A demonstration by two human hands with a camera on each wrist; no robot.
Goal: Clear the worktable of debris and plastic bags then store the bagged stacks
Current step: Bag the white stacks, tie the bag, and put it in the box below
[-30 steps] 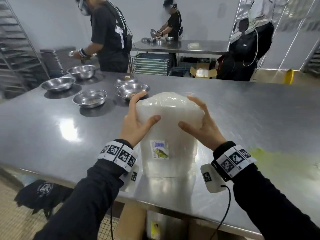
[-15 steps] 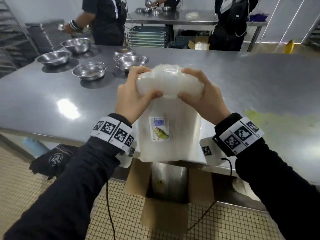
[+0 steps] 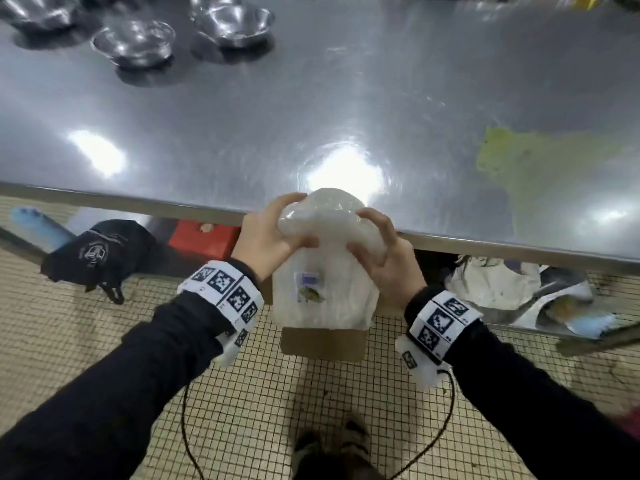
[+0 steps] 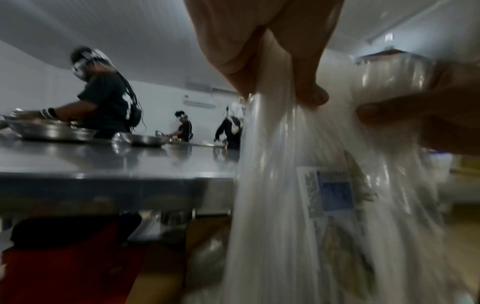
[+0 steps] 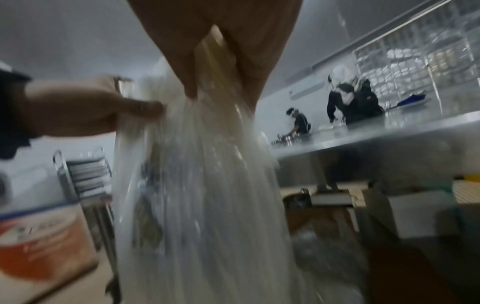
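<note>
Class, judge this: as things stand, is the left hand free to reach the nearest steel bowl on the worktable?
Probably not yet. The left hand grips the bagged stack's top together with the right hand, off the worktable's near edge; the steel bowl sits far across it.

The bagged stack (image 3: pixel 325 271) is now coming off the surface (image 3: pixel 381 116), hanging past its near edge above the cardboard box (image 3: pixel 322 344) on the floor, with both hands, left (image 3: pixel 266 237) and right (image 3: pixel 388 258), having closed from flat-fingered to gripping its top.

Bagged stack (image 3: pixel 325 289) before worktable (image 3: pixel 346 116), above carton (image 3: pixel 323 344).
</note>
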